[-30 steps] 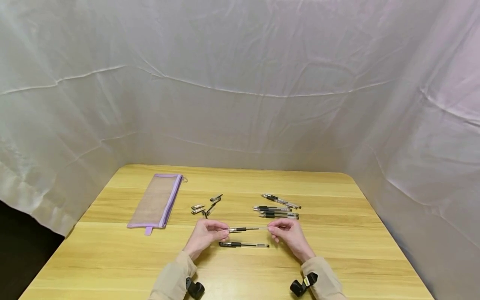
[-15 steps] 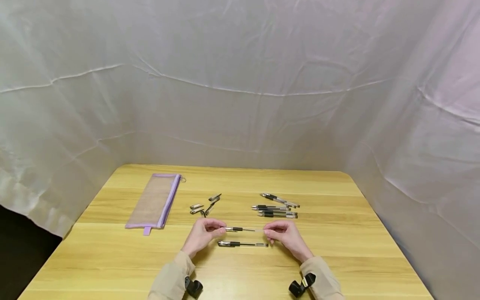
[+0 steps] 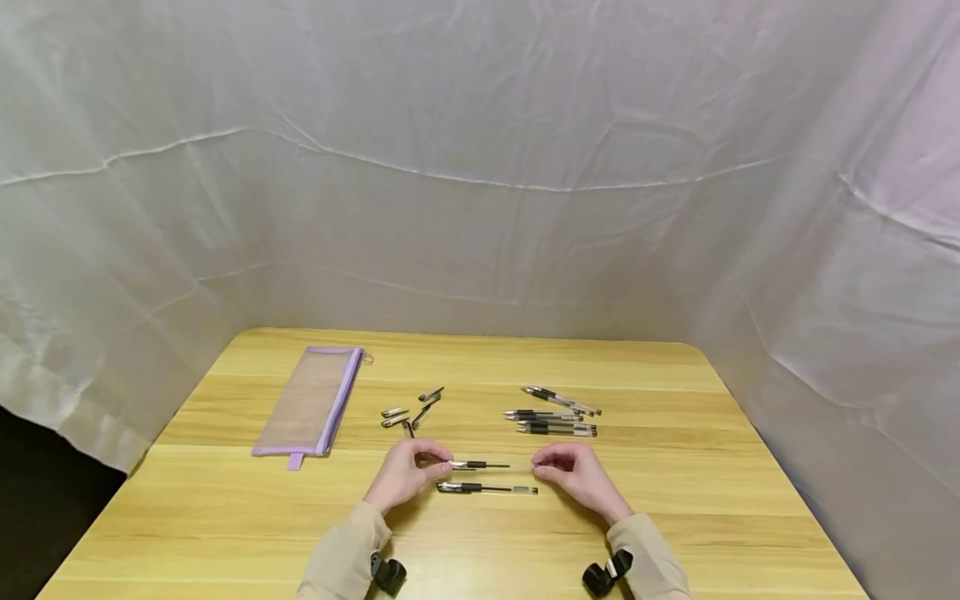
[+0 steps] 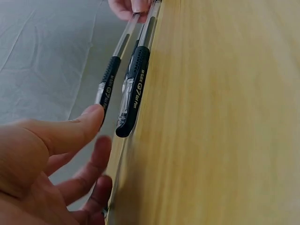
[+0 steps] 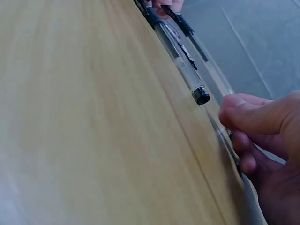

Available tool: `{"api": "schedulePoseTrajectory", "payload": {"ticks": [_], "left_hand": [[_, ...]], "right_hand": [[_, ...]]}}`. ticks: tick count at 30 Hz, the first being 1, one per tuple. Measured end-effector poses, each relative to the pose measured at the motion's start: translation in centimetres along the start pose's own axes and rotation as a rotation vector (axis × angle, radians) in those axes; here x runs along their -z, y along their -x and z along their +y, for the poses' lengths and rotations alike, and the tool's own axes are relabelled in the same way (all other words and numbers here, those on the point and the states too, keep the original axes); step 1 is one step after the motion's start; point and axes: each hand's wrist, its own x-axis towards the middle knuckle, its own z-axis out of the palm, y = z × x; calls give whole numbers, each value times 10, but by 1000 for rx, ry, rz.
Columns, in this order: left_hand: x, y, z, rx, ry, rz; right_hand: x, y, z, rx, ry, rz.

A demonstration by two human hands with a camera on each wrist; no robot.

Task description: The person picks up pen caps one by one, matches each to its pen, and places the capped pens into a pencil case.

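Note:
A clear-barrelled gel pen [image 3: 480, 465] with a black grip spans the space between both hands. My left hand [image 3: 405, 477] pinches its capped end between thumb and fingers. At the other end, the thumb and fingers of my right hand [image 3: 581, 479] pinch the clear barrel; the tip of that end is hidden by them. Just nearer to me, a second capped gel pen [image 3: 487, 489] lies on the table, parallel to the held one. In the left wrist view this lying pen [image 4: 136, 89] shows gold lettering on its black grip.
Several loose pen caps [image 3: 394, 412] lie beyond the left hand. Several uncapped gel pens [image 3: 557, 429] lie beyond the right hand, tips to the left. A purple-edged mesh pouch [image 3: 307, 400] lies at the table's left. Pale curtains [image 3: 480, 208] surround the table.
The held pen has come slightly nearer to me, closer to the lying pen. Both hands keep their pinch, and the right hand has shifted a little. The other things stay put.

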Motion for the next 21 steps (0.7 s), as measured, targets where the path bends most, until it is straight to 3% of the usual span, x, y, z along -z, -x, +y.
{"api": "schedulePoseTrajectory", "payload": {"ticks": [7,21], "left_hand": [[-4,0,-3,-21,-113,46],[-4,0,-5,-4,-154,48]], "right_hand": [[-2,1,0,78,214,70],[-3,0,2,84,224,37]]}}
